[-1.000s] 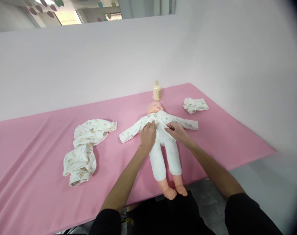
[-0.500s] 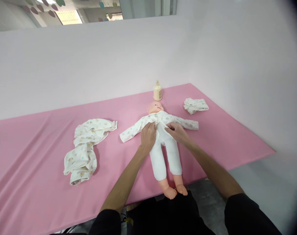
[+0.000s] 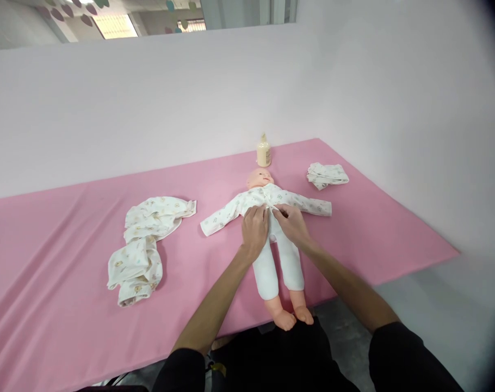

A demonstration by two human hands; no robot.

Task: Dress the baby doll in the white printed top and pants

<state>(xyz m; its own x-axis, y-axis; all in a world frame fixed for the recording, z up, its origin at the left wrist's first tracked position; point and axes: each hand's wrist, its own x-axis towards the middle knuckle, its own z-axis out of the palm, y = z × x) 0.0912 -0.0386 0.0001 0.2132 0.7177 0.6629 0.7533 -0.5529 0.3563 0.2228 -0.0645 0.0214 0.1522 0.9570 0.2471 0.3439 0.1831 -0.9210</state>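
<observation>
A baby doll (image 3: 290,264) lies on its back, head toward the wall and feet at the table's near edge. It wears a white printed baby shirt (image 3: 227,215) with both sleeves spread out sideways. Over the doll's belly, my left hand (image 3: 255,228) is closed on the shirt's front edge. Close beside it, my right hand (image 3: 291,222) pinches the other front edge of the shirt. The fingertips of both hands nearly meet at the middle of the chest. Whether they hold a tie or a snap there is too small to make out.
A crumpled printed baby garment (image 3: 139,261) lies left of the doll. A folded printed cloth (image 3: 327,175) is at the right. Behind the doll's head stands a cream pump bottle (image 3: 264,153). Pink cloth (image 3: 68,283) covers the table, with white walls behind and at right.
My left hand has moved right, toward the middle of the doll's chest. The two shirt fronts are now closer together, and my right hand has shifted only slightly.
</observation>
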